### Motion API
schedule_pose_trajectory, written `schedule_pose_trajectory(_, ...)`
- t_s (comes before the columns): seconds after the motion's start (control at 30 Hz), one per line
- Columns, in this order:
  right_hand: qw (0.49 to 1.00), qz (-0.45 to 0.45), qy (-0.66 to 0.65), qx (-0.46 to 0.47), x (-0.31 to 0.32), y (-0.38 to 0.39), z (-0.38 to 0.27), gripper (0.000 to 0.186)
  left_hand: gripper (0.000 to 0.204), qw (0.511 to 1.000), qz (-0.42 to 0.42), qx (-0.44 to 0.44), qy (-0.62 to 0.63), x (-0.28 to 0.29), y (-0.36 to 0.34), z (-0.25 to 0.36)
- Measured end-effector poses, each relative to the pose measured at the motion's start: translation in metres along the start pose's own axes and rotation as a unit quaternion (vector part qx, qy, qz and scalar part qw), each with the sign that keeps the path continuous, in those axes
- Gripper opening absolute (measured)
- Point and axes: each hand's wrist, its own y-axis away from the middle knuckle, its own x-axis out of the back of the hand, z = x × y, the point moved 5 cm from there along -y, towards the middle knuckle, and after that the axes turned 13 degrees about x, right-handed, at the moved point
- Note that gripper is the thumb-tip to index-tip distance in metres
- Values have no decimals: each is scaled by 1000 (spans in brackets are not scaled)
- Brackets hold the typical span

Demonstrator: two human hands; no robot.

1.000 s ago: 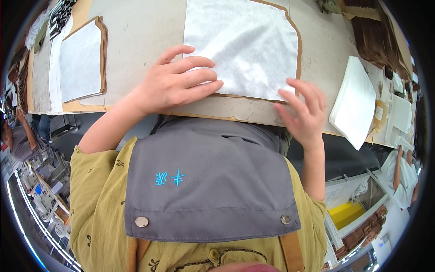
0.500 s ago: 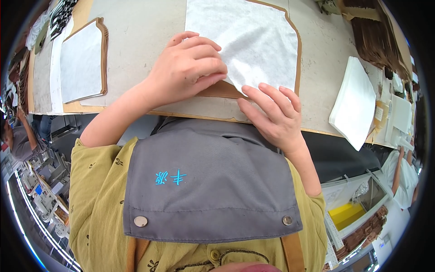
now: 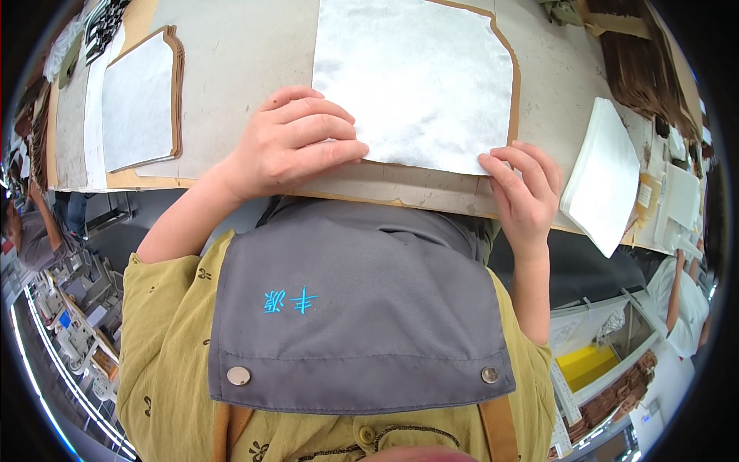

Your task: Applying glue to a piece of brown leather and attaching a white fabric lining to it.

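Observation:
A thin white sheet [image 3: 416, 85] lies over a brown backing piece [image 3: 514, 85] on the table before me. The sheet is mostly flat, slightly wrinkled toward its near side, and brown shows along its right and far edges. My left hand [image 3: 296, 146] rests at the near-left part of the sheet, its fingers spread and stretched, their tips on the sheet's edge. At the near-right corner, the thumb and forefinger of my right hand [image 3: 527, 189] pinch the white sheet; the other fingers curl above.
A stack of white-faced brown pieces [image 3: 138, 104] lies at the left. White sheets [image 3: 602, 177] are piled on the right, beside a bottle of yellowish liquid [image 3: 645, 192]. Dark brown strips [image 3: 643, 69] hang at the far right. Other people [image 3: 681, 296] are at both sides.
My right hand has moved right, and the sheet's near-right corner is drawn out there, no longer folded up. The sheet lies flatter. My left hand has shifted slightly left and nearer.

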Motion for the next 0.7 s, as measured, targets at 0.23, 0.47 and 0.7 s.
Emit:
schedule_pose_trajectory(0.23,1000,5,-2,28,-6,6,2,32,37,998,-2,38,-56,-3,16,-7)
schedule_pose_trajectory(0.47,999,4,-12,30,-3,9,4,34,28,995,-12,31,-93,8,25,-13)
schedule_pose_trajectory(0.7,998,-38,-10,47,-6,13,4,36,23,995,-32,12,-97,7,29,-14)
